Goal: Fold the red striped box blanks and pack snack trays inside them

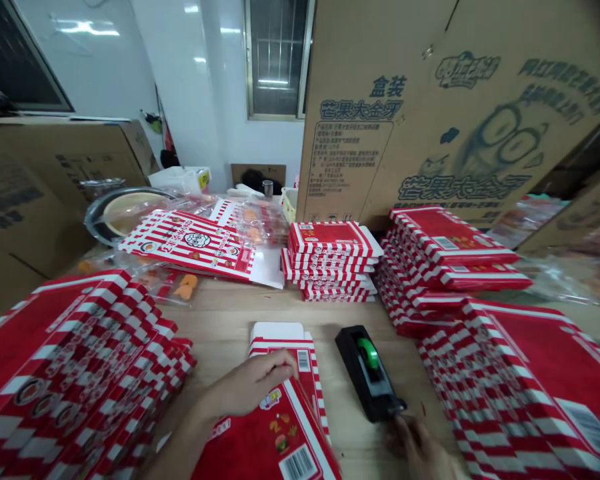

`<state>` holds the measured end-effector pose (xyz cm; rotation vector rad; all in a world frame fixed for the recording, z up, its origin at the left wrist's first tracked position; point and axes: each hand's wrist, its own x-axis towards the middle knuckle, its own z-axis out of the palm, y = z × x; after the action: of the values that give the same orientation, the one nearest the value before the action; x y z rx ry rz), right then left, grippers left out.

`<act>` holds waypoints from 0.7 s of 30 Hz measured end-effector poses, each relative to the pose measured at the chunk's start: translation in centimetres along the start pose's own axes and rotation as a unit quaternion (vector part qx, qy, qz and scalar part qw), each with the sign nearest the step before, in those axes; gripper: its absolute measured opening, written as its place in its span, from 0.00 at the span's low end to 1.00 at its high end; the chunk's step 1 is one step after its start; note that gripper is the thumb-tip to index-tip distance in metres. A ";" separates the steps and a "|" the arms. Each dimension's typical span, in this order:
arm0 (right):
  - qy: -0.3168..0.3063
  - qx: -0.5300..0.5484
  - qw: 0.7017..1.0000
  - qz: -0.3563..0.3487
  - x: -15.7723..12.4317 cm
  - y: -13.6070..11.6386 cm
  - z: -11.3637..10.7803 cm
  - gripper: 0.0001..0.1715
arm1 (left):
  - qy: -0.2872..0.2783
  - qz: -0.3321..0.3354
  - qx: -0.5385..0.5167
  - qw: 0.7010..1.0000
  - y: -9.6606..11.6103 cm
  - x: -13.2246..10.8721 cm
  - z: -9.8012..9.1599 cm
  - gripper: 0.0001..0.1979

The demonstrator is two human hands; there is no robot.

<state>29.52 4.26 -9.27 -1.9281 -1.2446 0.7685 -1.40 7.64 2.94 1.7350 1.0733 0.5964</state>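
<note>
My left hand [260,383] is curled over the upper end of a red carton [275,440] with a white stripe, food pictures and a barcode. Beneath it lies another red-and-white carton [305,363] with a white flap at its far end. To the right, a black tape dispenser [367,377] with a green core stands on the table. My right hand [420,447], somewhat blurred, has its fingers together at the dispenser's near cutting end. Whatever is between those fingertips is too small to make out.
Tall stacks of red-and-white cartons flank me, a left stack [90,360] and a right stack [525,380]. More cartons [333,257] are piled behind, beside flat printed sheets [195,243] and clear bags. A big cardboard box [360,160] rises at the back; a metal bowl [97,217] stands far left.
</note>
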 end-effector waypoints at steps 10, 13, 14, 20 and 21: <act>-0.098 -0.063 0.993 0.024 0.2 -2.2 -1.5 0.11 | -0.012 0.009 0.013 1.000 0.6 -1.2 0.3 0.12; -0.139 -0.030 0.989 0.029 -1.7 -2.6 -2.5 0.17 | -0.005 0.000 0.021 1.000 -0.1 -1.4 0.5 0.13; -0.152 -0.019 0.988 0.027 -2.5 -3.2 -3.0 0.18 | -0.005 -0.006 0.023 1.000 -0.4 -1.4 0.5 0.13; -0.312 0.050 0.936 -0.151 -6.4 -12.1 -5.0 0.17 | -0.064 0.011 0.034 0.997 0.1 -0.4 1.6 0.13; -0.362 0.042 0.912 -0.186 -6.4 -13.5 -4.8 0.16 | -0.075 0.020 0.034 0.996 0.5 -0.2 1.8 0.13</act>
<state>24.11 1.11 5.12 -1.2848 -1.9026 1.3591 0.16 6.56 2.71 1.8331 0.9657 0.4504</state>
